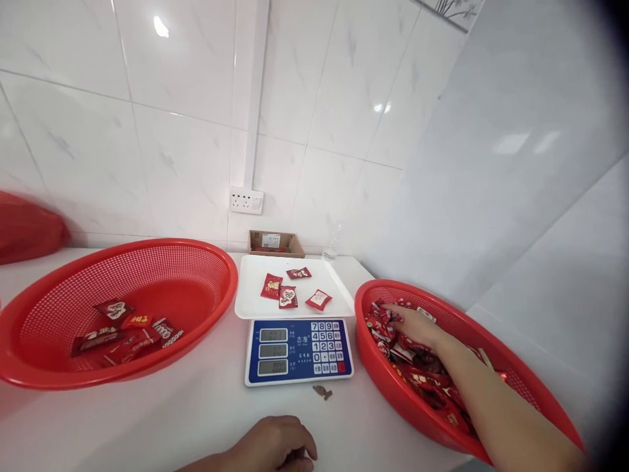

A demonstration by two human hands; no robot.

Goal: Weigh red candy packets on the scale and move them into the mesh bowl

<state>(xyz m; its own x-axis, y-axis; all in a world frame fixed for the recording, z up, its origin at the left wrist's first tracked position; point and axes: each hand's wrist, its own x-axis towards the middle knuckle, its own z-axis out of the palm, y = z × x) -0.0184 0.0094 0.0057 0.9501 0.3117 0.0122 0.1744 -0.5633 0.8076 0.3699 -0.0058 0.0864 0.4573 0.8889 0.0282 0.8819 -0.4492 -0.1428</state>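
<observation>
My right hand (pixel 415 324) reaches into the right red basket (pixel 533 387), its visible fingers stretched out over small red wrapped packets (pixel 381 328); some fingertips are hidden among them. Near the front of the table, my left hand (pixel 278 442) is loosely curled, with nothing visible in it. Between the baskets stands a scale with a blue keypad panel (pixel 301 351) and a white weighing tray (pixel 250 305). Several red packets lie apart on that tray, one of them (pixel 288 297) with a white emblem. A small brown scrap (pixel 323 392) lies in front of the scale.
At left, a large red perforated basket (pixel 196 262) holds several red packets (pixel 140 341). Behind the scale are a small cardboard box (pixel 272 242) and a clear object (pixel 331 249). A red bag-like thing (pixel 29 226) sits far left. A tiled wall with a socket (pixel 246 200) bounds the back.
</observation>
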